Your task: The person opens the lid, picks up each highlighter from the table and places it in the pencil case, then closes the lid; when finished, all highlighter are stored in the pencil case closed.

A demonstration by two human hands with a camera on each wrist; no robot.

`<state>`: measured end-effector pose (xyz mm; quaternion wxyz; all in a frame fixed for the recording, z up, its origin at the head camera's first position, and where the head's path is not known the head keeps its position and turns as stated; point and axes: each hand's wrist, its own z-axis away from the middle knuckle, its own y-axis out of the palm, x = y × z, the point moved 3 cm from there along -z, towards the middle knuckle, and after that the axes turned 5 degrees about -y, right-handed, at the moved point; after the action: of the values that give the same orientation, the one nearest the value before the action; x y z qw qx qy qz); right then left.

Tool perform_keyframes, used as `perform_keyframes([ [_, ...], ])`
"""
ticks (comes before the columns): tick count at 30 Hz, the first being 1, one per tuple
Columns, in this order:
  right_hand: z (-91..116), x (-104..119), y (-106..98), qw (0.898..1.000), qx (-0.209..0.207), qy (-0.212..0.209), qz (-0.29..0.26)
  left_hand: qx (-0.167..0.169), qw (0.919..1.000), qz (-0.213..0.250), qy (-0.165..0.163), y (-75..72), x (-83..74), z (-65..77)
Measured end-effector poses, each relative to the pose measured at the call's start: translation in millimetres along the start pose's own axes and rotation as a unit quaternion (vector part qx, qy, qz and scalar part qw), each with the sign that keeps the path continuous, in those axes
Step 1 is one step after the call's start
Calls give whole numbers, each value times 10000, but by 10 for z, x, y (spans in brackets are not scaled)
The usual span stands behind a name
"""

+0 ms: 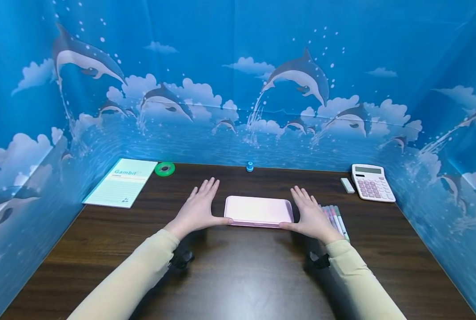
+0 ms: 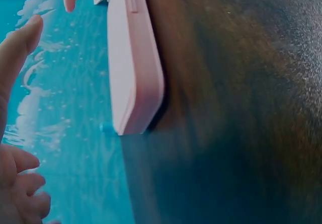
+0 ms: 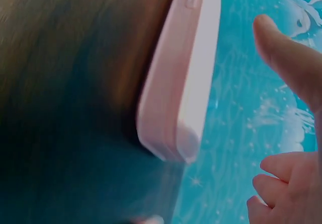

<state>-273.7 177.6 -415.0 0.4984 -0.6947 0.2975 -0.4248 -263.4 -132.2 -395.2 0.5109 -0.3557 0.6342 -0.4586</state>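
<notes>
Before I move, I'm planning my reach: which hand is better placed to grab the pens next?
Probably the right hand: it is close to the pens, while the left hand is on the pink case's opposite side.

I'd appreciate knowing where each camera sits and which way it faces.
Head: on the head, facing forward and down at the pink case; left grip and right grip show.
Left wrist: on that wrist, facing the case's left end; left thumb and fingers show.
Right wrist: on that wrist, facing the case's right end; right thumb and fingers show.
Wrist views share the case.
</notes>
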Motion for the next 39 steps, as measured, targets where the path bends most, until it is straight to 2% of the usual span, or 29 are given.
perform_keyframes([
  [8, -89, 141, 185, 9975, 33, -488, -502, 680, 9949, 717, 207, 238, 25, -125],
  [13, -134, 229, 249, 9945, 114, -774, -701, 1089, 9903, 761, 415, 348, -5, -208],
  [16, -173, 262, 275, 9933, 179, -854, -758, 1218, 9885, 727, 531, 393, -27, -270],
  [25, -269, 370, 365, 9929, 366, -884, -702, 1376, 9868, 793, 309, 463, 5, -374],
  [39, -357, 518, 424, 9963, 331, -789, -28, 1340, 9885, 702, -15, 558, 62, -361],
])
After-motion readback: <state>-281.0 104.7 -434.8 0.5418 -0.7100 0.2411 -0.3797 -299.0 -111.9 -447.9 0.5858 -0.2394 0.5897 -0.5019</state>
